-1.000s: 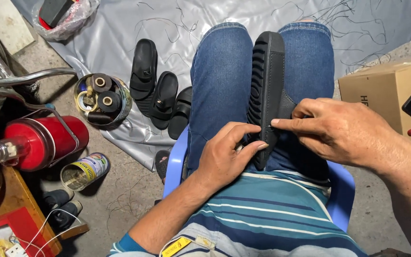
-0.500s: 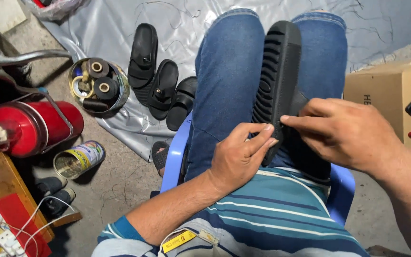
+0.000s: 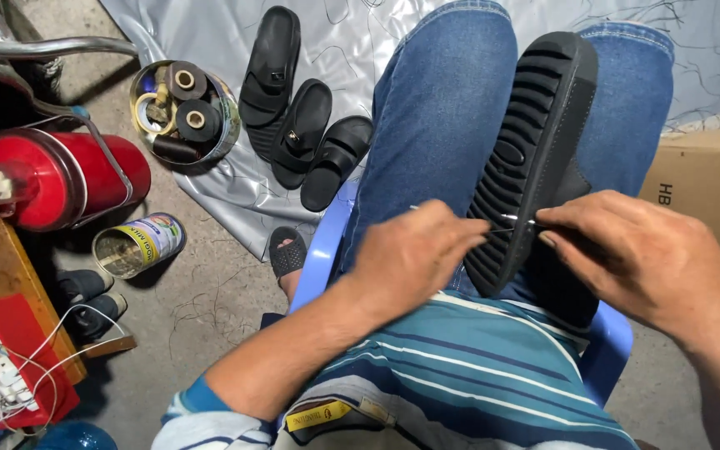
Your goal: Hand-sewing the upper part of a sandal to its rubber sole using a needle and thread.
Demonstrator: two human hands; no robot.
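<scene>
Black sandal [image 3: 535,150] lies sole-up on my lap, betw. my jeans legs. My L hand [image 3: 414,258] & R hand [image 3: 635,258] both pinched shut on a thin needle [image 3: 510,223] at the sole's edge. Three sandals [image 3: 302,125] on grey sheet [image 3: 235,192] nearby.

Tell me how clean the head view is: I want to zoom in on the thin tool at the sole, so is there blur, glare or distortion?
Head view: even, soft daylight, no hard shadows; mild sheen on the grey sheet. The black sandal sole treads are sharp; the left hand and right hand are slightly soft, and the thin tool is barely resolved. Wide-angle stretch bends the edges.
</scene>
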